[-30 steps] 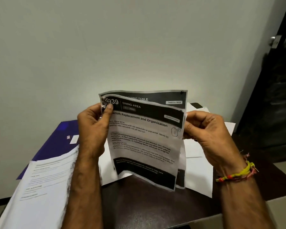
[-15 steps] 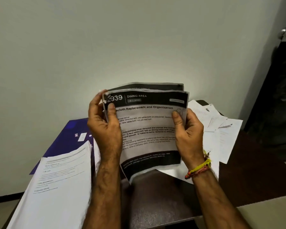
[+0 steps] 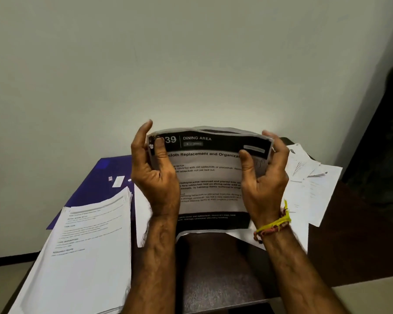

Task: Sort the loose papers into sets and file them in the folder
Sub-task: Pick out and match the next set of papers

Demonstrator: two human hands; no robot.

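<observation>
A dark table [image 3: 213,268] is carrying a thick paper stack [image 3: 82,241] at left, a blue folder [image 3: 95,175] behind it, and loose sheets [image 3: 313,177] at right. Above the middle, the left hand [image 3: 154,175] and right hand [image 3: 265,177] are gripping a held set of printed pages [image 3: 209,182] by its side edges, thumbs pressing on the front.

Held sheets [image 3: 210,177]: left margin and first digits of the heading number covered by the left hand [image 3: 155,175]; right margin covered by the right hand [image 3: 264,177]; small print blurred.
Stack of papers [image 3: 84,252] at the tabletop's left edge: cut off by the bottom edge of the view; body text unreadable.
Blue folder [image 3: 100,177]: largely covered by papers.
</observation>
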